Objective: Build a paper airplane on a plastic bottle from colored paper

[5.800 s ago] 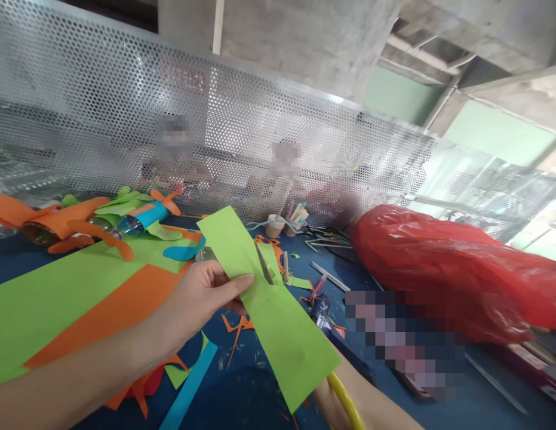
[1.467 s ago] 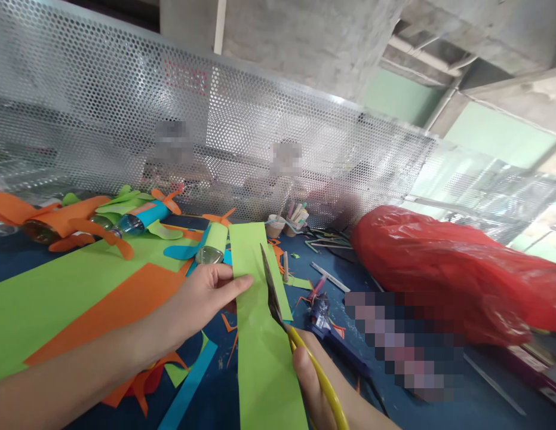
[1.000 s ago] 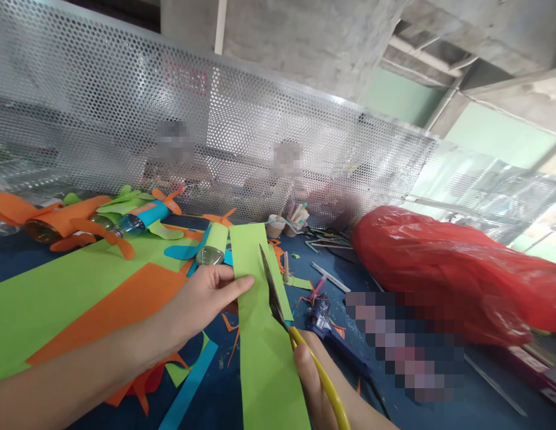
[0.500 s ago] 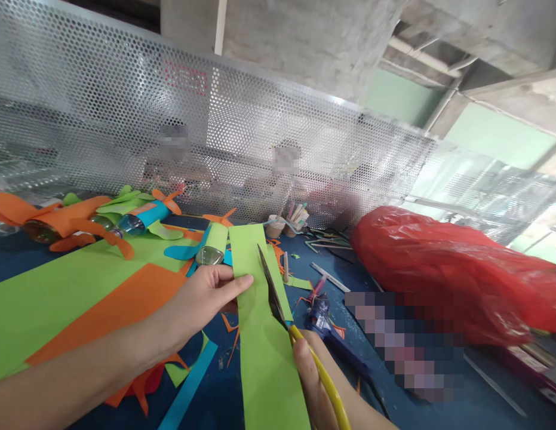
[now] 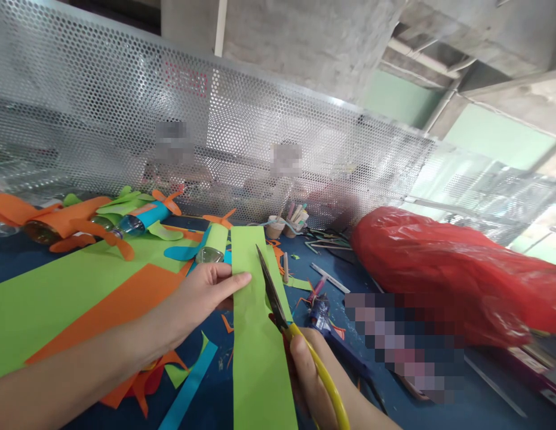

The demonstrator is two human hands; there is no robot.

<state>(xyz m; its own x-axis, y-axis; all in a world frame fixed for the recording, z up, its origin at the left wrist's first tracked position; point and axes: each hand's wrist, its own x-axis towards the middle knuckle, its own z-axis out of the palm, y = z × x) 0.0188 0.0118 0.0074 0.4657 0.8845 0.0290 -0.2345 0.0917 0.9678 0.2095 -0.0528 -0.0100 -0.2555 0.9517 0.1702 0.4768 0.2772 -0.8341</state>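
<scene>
My left hand (image 5: 221, 285) pinches the left edge of a long green paper strip (image 5: 255, 358), thumb on top. In my right hand (image 5: 311, 364) are scissors with yellow handles (image 5: 329, 391). Their dark blades lie over the right part of the strip, pointing up and away, beside a cut that runs along it. Just beyond the left hand lies a bottle wrapped in green paper (image 5: 214, 242) with blue and orange paper pieces on it.
Paper-wrapped bottles (image 5: 85, 214) and large green (image 5: 31, 304) and orange sheets lie left. A dark blue glue gun (image 5: 343, 349) and red plastic bag (image 5: 430, 263) are right. Behind a perforated metal screen (image 5: 260, 113) are two people.
The lower end of the green strip has swung a little to the left. The scissors have shifted slightly left, and my left hand has moved only slightly.
</scene>
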